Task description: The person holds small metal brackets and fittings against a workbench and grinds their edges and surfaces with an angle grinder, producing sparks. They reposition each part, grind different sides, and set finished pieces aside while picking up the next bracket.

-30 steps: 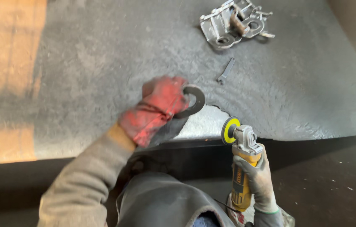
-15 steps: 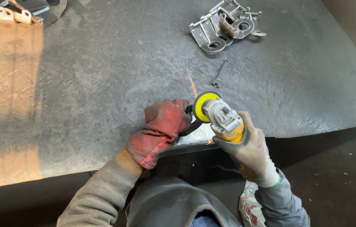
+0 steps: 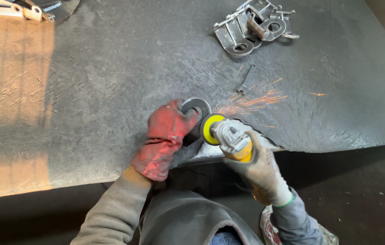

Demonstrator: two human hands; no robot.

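Note:
My left hand [image 3: 163, 138], in a red glove, presses a flat metal part with a round ring end [image 3: 197, 107] onto the dark worktable [image 3: 111, 81] near its front edge. My right hand [image 3: 258, 170], in a grey glove, grips a yellow angle grinder [image 3: 231, 138]. Its yellow disc [image 3: 210, 129] touches the ring end of the part. Orange sparks [image 3: 251, 102] fly off to the right over the table.
A pile of similar metal brackets [image 3: 254, 27] lies at the back right. A single bolt-like piece [image 3: 247, 79] lies just in front of it. More metal parts [image 3: 17, 10] sit at the back left corner. The table's front edge is chipped by the grinder.
My right hand has brought the grinder up from below the table edge onto the part. Sparks have started flying to the right. My left hand stays on the part.

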